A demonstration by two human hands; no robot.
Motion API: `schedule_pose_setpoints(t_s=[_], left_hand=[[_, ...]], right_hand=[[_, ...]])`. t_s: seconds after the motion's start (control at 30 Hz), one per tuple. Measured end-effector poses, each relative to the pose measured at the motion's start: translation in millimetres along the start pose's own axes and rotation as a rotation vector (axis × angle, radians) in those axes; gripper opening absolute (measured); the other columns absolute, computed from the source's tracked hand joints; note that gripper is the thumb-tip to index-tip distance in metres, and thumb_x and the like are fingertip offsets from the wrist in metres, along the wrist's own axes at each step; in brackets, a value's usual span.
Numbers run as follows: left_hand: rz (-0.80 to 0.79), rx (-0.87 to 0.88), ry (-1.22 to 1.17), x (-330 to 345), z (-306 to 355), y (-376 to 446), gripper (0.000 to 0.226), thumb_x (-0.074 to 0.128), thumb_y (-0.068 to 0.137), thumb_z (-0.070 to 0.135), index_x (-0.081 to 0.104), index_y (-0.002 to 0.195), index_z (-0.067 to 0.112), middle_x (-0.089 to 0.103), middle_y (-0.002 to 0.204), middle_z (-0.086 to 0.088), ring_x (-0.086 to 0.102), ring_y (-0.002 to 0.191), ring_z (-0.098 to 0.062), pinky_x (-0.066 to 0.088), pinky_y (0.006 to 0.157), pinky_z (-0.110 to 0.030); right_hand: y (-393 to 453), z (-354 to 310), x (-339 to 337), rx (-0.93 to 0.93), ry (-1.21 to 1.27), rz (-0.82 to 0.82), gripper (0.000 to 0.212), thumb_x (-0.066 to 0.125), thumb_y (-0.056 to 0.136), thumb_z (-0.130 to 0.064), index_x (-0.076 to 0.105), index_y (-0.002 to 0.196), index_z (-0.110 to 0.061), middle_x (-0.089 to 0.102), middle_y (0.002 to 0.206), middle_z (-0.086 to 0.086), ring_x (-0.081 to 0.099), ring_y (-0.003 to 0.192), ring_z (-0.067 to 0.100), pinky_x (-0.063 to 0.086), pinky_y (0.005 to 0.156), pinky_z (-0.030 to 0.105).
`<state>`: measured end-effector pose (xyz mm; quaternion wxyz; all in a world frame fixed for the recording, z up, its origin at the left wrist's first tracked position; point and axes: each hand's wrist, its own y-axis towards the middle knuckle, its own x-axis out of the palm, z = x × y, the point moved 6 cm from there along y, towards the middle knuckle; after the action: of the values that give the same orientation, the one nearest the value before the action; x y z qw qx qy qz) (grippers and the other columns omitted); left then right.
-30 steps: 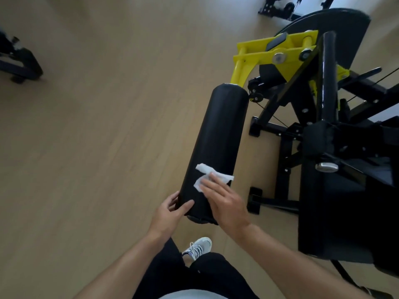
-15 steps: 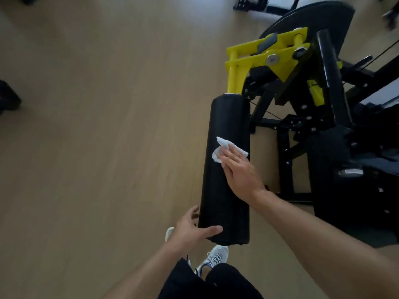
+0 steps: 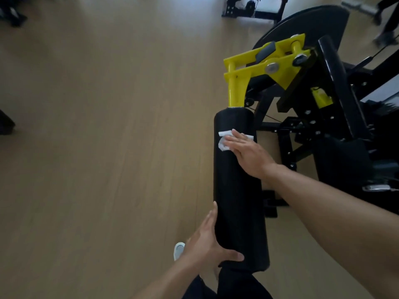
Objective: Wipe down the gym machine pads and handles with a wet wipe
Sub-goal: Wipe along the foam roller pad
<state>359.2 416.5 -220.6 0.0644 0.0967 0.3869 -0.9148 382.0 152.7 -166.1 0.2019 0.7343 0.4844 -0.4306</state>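
Wipe [image 3: 224,140] slid farther up roller pad [image 3: 237,190], yellow arm [image 3: 237,87] ahead

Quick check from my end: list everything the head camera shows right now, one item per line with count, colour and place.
roller pad: one, black, centre, running up from the near end to the yellow arm
wet wipe: one, white, pressed flat on the roller pad near its far end
yellow arm: one, yellow, upper right, joined to the pad's far end
machine frame: one, black, right side
floor: wood tone, left and centre
other equipment: black, top edge, blurred
shoe: one in view, white, on the floor by the pad's near end
left hand: grips the roller pad's near end
right hand: fingers straight, presses the wet wipe on the pad
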Motion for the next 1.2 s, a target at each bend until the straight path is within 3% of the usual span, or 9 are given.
schedule_pose_setpoints(t_s=[0.17, 0.37, 0.47, 0.57, 0.67, 0.87, 1.0, 1.07, 1.2], left_hand=[[-0.006, -0.017, -0.054, 0.6, 1.3, 2.3, 0.148, 0.09, 0.047, 0.062, -0.027, 0.138, 0.066, 0.021, 0.15, 0.031, 0.03, 0.145, -0.009, 0.039, 0.117, -0.038], [0.096, -0.025, -0.045, 12.7, 9.1, -1.5, 0.149, 0.089, 0.044, 0.063, -0.031, 0.13, 0.074, 0.013, 0.159, 0.024, 0.029, 0.145, -0.009, 0.04, 0.117, -0.041], [0.126, -0.039, -0.03, 19.3, 14.5, -0.4, 0.149, 0.091, 0.047, 0.058, -0.036, 0.123, 0.076, 0.007, 0.157, 0.024, 0.029, 0.143, -0.011, 0.041, 0.114, -0.039], [0.154, -0.046, -0.018, 20.7, 12.9, -0.6, 0.15, 0.089, 0.041, 0.061, -0.033, 0.127, 0.077, 0.011, 0.155, 0.022, 0.035, 0.138, -0.012, 0.046, 0.111, -0.043], [0.147, -0.055, -0.022, 21.0, 13.2, -1.9, 0.152, 0.087, 0.038, 0.064, -0.032, 0.132, 0.074, 0.012, 0.153, 0.023, 0.035, 0.139, -0.016, 0.048, 0.108, -0.044], [0.148, -0.059, 0.036, 17.8, 19.1, -3.7, 0.148, 0.085, 0.036, 0.067, -0.036, 0.121, 0.078, 0.018, 0.149, 0.016, 0.042, 0.131, -0.018, 0.05, 0.105, -0.045], [0.161, -0.032, 0.046, 17.7, 23.5, -5.6, 0.152, 0.085, 0.038, 0.063, -0.024, 0.144, 0.061, 0.018, 0.152, 0.012, 0.043, 0.13, -0.017, 0.052, 0.103, -0.042], [0.162, -0.026, 0.07, 17.7, 24.2, -5.2, 0.152, 0.084, 0.041, 0.063, -0.022, 0.149, 0.054, 0.017, 0.153, 0.011, 0.042, 0.131, -0.017, 0.052, 0.103, -0.042], [0.167, -0.053, 0.096, 18.3, 20.8, -3.7, 0.15, 0.084, 0.042, 0.066, -0.039, 0.128, 0.071, 0.012, 0.157, 0.013, 0.04, 0.137, -0.021, 0.05, 0.104, -0.046]], right_hand=[[37.2, 2.6, -14.2, 0.033, -0.009, 0.01, 0.039, 0.036, 0.112, -0.018, 0.055, 0.147, -0.018, 0.039, 0.161, -0.006, 0.012, 0.156, 0.008, 0.0, 0.124, 0.02], [73.5, 24.9, -24.4, 0.097, -0.02, 0.035, 0.039, 0.039, 0.111, -0.029, 0.057, 0.145, -0.03, 0.035, 0.164, -0.01, 0.011, 0.157, 0.009, 0.012, 0.129, 0.039], [81.7, 30.7, -27.0, 0.112, -0.012, 0.072, 0.038, 0.039, 0.11, -0.032, 0.059, 0.143, -0.031, 0.038, 0.162, -0.013, 0.012, 0.157, 0.008, 0.015, 0.128, 0.041], [66.2, 31.4, -18.1, 0.131, 0.015, 0.115, 0.042, 0.038, 0.11, -0.033, 0.054, 0.148, -0.028, 0.034, 0.164, -0.01, 0.014, 0.156, 0.006, 0.019, 0.127, 0.04], [34.0, 21.5, -3.7, 0.035, 0.031, 0.164, 0.037, 0.044, 0.109, -0.024, 0.061, 0.142, -0.019, 0.046, 0.157, -0.004, 0.022, 0.155, 0.01, 0.021, 0.127, 0.037], [-72.2, -16.0, 28.6, -0.088, 0.044, 0.187, 0.03, 0.059, 0.1, -0.011, 0.07, 0.128, -0.015, 0.061, 0.143, -0.001, 0.032, 0.152, 0.012, 0.022, 0.127, 0.037], [-136.1, -37.3, 47.4, -0.15, 0.039, 0.15, 0.033, 0.059, 0.102, -0.014, 0.067, 0.133, -0.02, 0.058, 0.145, -0.009, 0.027, 0.153, 0.004, 0.019, 0.127, 0.03], [-132.8, -35.0, 46.2, -0.145, 0.058, 0.105, 0.035, 0.054, 0.105, -0.016, 0.062, 0.139, -0.02, 0.054, 0.148, -0.01, 0.023, 0.153, 0.003, 0.018, 0.127, 0.029], [-74.7, -21.6, 27.3, -0.063, 0.105, 0.082, 0.037, 0.046, 0.108, -0.011, 0.056, 0.143, -0.012, 0.052, 0.152, -0.001, 0.021, 0.154, 0.008, 0.011, 0.126, 0.026]])
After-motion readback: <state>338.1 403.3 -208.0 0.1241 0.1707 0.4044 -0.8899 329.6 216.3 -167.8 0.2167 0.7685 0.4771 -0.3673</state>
